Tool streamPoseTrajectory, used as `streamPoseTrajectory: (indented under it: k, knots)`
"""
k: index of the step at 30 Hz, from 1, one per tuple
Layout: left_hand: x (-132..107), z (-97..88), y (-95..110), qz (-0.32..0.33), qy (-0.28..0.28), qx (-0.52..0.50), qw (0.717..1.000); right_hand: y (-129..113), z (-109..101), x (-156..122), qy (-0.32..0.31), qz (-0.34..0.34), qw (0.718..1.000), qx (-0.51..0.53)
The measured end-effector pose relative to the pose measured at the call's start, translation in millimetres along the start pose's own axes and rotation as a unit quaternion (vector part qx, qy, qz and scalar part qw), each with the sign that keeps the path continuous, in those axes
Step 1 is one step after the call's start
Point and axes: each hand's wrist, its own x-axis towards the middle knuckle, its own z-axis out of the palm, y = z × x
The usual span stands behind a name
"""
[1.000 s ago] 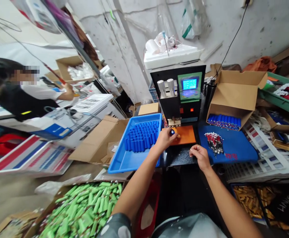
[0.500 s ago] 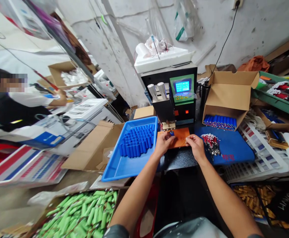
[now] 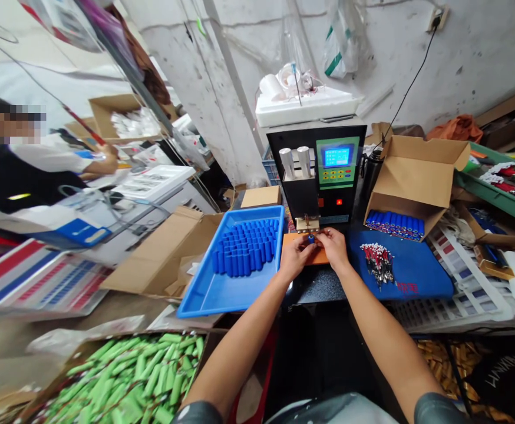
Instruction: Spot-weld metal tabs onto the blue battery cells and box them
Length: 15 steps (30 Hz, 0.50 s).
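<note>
Under the electrode head of a black spot welder (image 3: pixel 350 197), my left hand (image 3: pixel 293 257) pinches a blue cylindrical battery cell (image 3: pixel 311 239) over an orange board (image 3: pixel 321 258). My right hand (image 3: pixel 335 247) is closed at the cell's right side, fingertips close to its top. Whatever those fingertips pinch is too small to make out. Left of the welder, a blue tray (image 3: pixel 204 299) bears many upright blue cells (image 3: pixel 242 250). A pile of red, black and white wire leads (image 3: pixel 378 262) lies on a blue mat (image 3: pixel 425 271) to the right.
An open cardboard box (image 3: pixel 416 168) with blue cells stands at the back right. Green wrapped cells (image 3: pixel 151 377) fill a box below left. A green bin (image 3: pixel 496 191) with wire leads sits far right. Another person (image 3: pixel 40 159) works at the left.
My right hand has moved left, from the board's right edge to the cell under the welder. My left hand still holds the cell. The view has shifted slightly.
</note>
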Motion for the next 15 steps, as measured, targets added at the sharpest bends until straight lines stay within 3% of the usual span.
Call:
streamPoseTrajectory:
  k: [15]
  knots:
    - [-0.1,0.6,0.1,0.006,0.019,0.027,0.999,1.7,-1.0,-1.0,-0.003,-0.060,0.994,-0.093]
